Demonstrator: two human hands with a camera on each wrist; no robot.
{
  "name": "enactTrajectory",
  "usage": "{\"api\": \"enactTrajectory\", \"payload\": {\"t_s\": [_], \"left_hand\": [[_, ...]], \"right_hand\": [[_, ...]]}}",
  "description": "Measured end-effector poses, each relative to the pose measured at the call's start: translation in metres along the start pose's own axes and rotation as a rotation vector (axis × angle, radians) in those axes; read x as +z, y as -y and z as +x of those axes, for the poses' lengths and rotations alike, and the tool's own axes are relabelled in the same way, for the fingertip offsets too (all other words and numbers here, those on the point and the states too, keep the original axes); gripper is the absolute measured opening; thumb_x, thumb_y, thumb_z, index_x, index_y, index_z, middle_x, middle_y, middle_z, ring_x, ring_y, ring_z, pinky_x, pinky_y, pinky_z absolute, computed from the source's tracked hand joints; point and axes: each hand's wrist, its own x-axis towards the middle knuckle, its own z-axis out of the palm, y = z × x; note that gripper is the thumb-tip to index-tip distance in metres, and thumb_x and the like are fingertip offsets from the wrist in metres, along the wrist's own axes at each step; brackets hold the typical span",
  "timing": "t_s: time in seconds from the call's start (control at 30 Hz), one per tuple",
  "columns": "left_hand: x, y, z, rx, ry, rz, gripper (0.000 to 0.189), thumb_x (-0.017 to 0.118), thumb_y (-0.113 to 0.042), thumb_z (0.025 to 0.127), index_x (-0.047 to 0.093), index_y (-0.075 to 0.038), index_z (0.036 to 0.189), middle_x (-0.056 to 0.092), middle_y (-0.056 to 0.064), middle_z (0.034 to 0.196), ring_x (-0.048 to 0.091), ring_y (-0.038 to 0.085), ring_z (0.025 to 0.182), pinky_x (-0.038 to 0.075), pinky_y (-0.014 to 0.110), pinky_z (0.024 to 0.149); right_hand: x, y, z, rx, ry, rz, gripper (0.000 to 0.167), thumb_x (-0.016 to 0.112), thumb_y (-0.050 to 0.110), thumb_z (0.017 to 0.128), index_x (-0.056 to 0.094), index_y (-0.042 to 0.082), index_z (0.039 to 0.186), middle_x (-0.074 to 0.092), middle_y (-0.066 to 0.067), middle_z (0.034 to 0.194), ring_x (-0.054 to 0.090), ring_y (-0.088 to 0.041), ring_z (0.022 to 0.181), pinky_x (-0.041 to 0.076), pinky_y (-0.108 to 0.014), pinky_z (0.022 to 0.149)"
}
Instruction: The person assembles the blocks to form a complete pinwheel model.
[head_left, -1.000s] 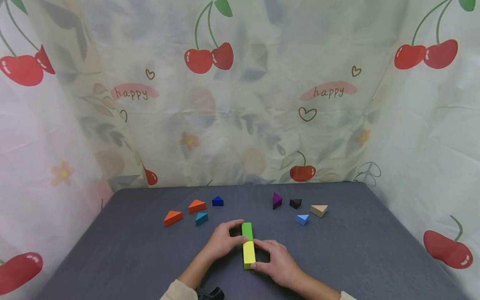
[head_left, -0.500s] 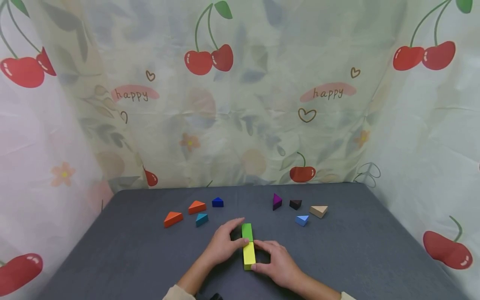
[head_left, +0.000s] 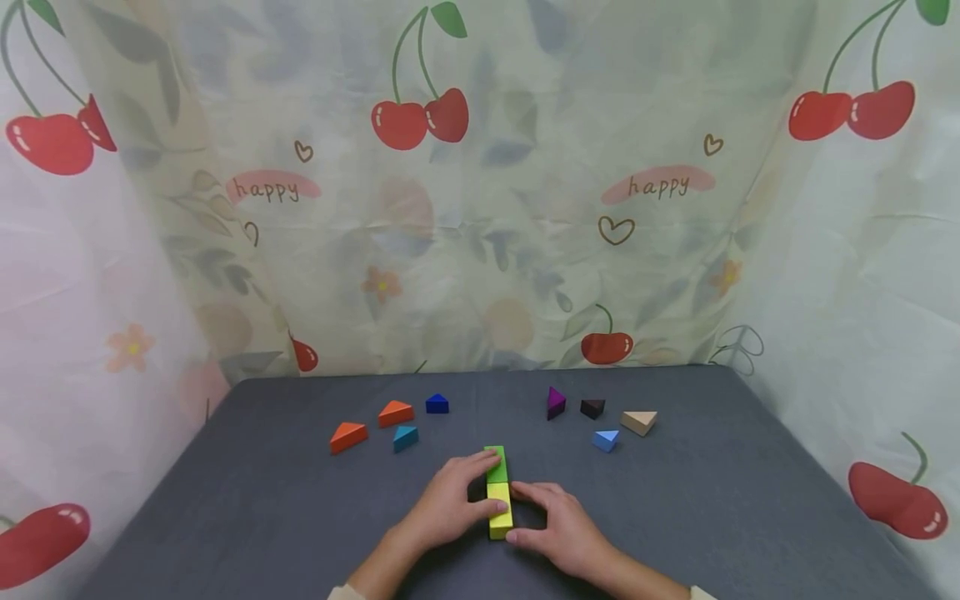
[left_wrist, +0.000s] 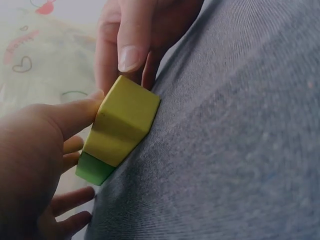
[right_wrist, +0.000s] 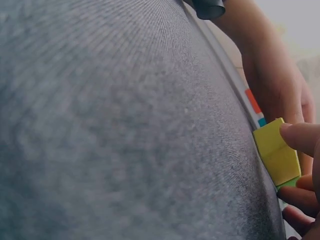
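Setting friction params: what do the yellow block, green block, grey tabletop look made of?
Yellow block and green block: probably painted wood, maybe plastic; smooth, low-sheen, opaque even colour. Grey tabletop: likely matte ribbed fabric; wrist views show fine parallel lines.

head faces forward, down; wrist views, close in, share yellow block

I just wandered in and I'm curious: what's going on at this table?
A person is using both bare hands on a green block and a yellow block set end to end. The left hand reaches over both, and the right hand is at the yellow block's right side, thumb by its near end. Farther back on the dark grey tabletop, eight triangular blocks lie untouched, four to the left and four to the right.
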Motion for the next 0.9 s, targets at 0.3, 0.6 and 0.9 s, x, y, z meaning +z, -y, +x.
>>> {"api": "enactTrajectory", "payload": {"t_s": [0.3, 0.6, 0.9], "left_hand": [[-0.002, -0.004, -0.002, -0.024, 0.016, 0.050, 0.061, 0.065, -0.056, 0.086, 0.059, -0.023, 0.137, 0.048, -0.008, 0.145, 0.047, 0.027, 0.128, 0.035, 0.058, 0.102], [0.000, -0.005, -0.003, -0.019, 0.001, 0.097, 0.058, 0.064, -0.057, 0.087, 0.061, -0.024, 0.135, 0.049, -0.011, 0.143, 0.050, 0.026, 0.124, 0.036, 0.058, 0.100], [-0.002, -0.011, -0.006, -0.030, 0.000, 0.091, 0.056, 0.065, -0.054, 0.088, 0.061, -0.023, 0.135, 0.050, -0.010, 0.143, 0.051, 0.026, 0.124, 0.037, 0.057, 0.100]], "right_hand": [[-0.002, -0.001, -0.001, 0.007, 0.019, 0.024, 0.062, 0.072, 0.047, 0.085, 0.059, 0.010, 0.134, 0.057, -0.008, 0.130, 0.048, -0.034, 0.122, 0.037, -0.061, 0.098], [-0.014, -0.004, 0.003, -0.029, 0.051, 0.046, 0.043, 0.071, 0.039, 0.089, 0.066, 0.014, 0.123, 0.063, -0.001, 0.121, 0.054, -0.029, 0.115, 0.041, -0.057, 0.095], [-0.037, -0.008, 0.010, -0.089, 0.035, 0.000, 0.027, 0.069, 0.028, 0.092, 0.070, 0.010, 0.112, 0.069, 0.007, 0.099, 0.062, -0.012, 0.095, 0.050, -0.044, 0.087]]}}
